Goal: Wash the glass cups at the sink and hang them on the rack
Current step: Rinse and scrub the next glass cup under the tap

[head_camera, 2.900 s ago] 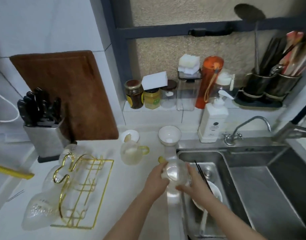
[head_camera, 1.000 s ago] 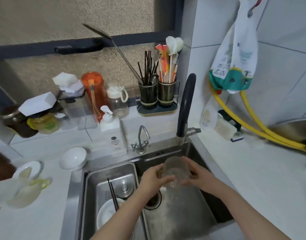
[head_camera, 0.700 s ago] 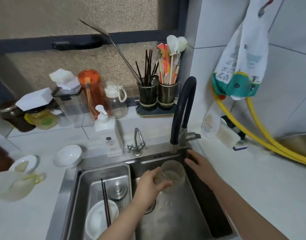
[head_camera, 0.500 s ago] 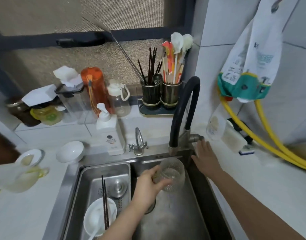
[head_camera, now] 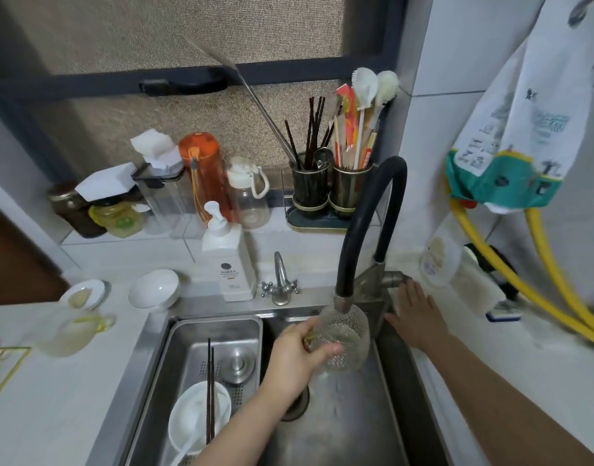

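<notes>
l hand point(head_camera: 297, 359) is reaching over the sink point(head_camera: 342, 428), fingers point(head_camera: 326, 350) curling round the cup point(head_camera: 345, 338) & gripping it by its side, near the yellow handle. cup is textured clear glass, sitting upright-ish right under the black hose tap point(head_camera: 366, 230) spout, mouth just below the nozzle. water is running down off the cup bottom into the basin, towards the drain point(head_camera: 297, 406).

r hand point(head_camera: 415, 316) is lying flat w/ fingers straight & relaxed, gripping nothing, tips touching the tap lever point(head_camera: 395, 279) at the base of the tap, on the bench point(head_camera: 484, 371) edge.

l of the basin a steel insert tray point(head_camera: 218, 334) is holding a white bowl point(head_camera: 188, 428) w/ dark chopsticks point(head_camera: 210, 388) lying across it, plus a steel plug lid point(head_camera: 238, 364) behind.

further l on the bench: a jug point(head_camera: 67, 334) w/ yellow handle, a corner of the gold rack point(head_camera: 3, 361) at frame edge, a small dish point(head_camera: 83, 294), a white bowl tilting near the sink rim point(head_camera: 154, 289).

behind the sink: small chrome tap point(head_camera: 280, 280), white soap pump point(head_camera: 230, 260). on the sill: jars point(head_camera: 97, 213), clear box point(head_camera: 164, 193) w/ white sponges on top, orange bottle point(head_camera: 204, 173), clear bottle w/ white cap point(head_camera: 248, 196), two dark utensil holders point(head_camera: 329, 193) full of chopsticks & brushes.

r side: yellow hose point(head_camera: 538, 280) running along the wall, a printed bag point(head_camera: 517, 129) hanging above it, a bottle point(head_camera: 437, 260) & a brush point(head_camera: 490, 287) lying near the tap.
</notes>
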